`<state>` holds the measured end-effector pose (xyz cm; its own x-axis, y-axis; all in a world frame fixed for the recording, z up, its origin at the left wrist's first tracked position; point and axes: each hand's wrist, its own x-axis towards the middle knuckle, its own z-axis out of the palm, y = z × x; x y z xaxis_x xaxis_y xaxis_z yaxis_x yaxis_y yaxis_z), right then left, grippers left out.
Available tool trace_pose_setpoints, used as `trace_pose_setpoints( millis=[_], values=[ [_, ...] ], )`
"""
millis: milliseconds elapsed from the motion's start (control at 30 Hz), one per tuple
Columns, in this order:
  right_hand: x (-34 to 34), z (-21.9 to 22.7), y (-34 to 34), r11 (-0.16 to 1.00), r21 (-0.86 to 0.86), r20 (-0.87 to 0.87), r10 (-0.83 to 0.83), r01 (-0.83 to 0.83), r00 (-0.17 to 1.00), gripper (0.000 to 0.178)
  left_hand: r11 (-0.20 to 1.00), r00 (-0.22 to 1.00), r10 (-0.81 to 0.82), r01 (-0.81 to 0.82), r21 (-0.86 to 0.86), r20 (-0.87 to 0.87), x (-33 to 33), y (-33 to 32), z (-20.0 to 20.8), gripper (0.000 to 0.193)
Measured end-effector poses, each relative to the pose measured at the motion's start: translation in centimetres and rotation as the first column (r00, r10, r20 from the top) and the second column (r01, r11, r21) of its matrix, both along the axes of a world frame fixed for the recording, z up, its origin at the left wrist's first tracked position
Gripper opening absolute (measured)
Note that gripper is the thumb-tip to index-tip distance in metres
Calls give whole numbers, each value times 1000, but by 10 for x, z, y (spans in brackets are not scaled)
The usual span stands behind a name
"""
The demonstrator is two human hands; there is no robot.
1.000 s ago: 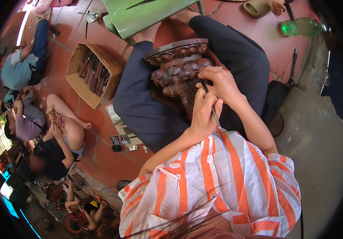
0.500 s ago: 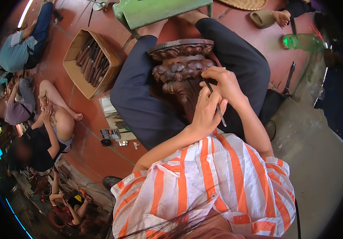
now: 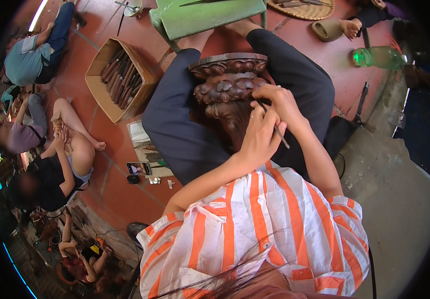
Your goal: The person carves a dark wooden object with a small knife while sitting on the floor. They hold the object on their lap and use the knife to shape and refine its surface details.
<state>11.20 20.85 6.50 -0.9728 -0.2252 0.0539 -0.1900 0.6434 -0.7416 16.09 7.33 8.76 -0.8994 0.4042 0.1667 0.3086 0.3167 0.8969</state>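
Between my knees stands a dark brown carved wooden piece, with a flat rounded top and rows of carved lobes, narrowing toward me. My left hand is closed around a thin dark metal carving tool, whose flat lower end sticks out past the fingers toward my shirt. My right hand lies farther forward, fingers bent around the tool's upper part and resting against the carving's right side. The tool's working tip is hidden by the fingers and the wood.
A cardboard box of wooden-handled tools sits at left, near a phone. Ahead are a green stool and a woven tray. At right lie a green bottle and a sandal. Several people sit at left.
The tool's lower end has swung slightly to the right and away from me. Both hands keep nearly the same place at the carving. The whole view has shifted a little.
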Motion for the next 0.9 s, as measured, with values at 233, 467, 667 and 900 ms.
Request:
trace_pose_setpoints(
  millis=[233, 467, 667, 900],
  values=[
    [4, 5, 3, 998, -9, -48, 63, -63, 997, 19, 987, 977, -159, 154, 48, 144, -9, -12, 18, 25],
    [35, 19, 24, 894, -320, -70, -351, 312, 934, 8, 478, 687, -705, 279, 833, 174, -72, -57, 208, 28],
    [39, 7, 27, 896, -348, -117, -332, 274, 936, 10, 393, 508, -811, 840, 374, -289, -48, -78, 298, 26],
    [39, 5, 24, 912, -319, -109, -306, 258, 946, 10, 607, 232, -651, 731, -312, -723, -6, -99, 333, 25]
  ],
)
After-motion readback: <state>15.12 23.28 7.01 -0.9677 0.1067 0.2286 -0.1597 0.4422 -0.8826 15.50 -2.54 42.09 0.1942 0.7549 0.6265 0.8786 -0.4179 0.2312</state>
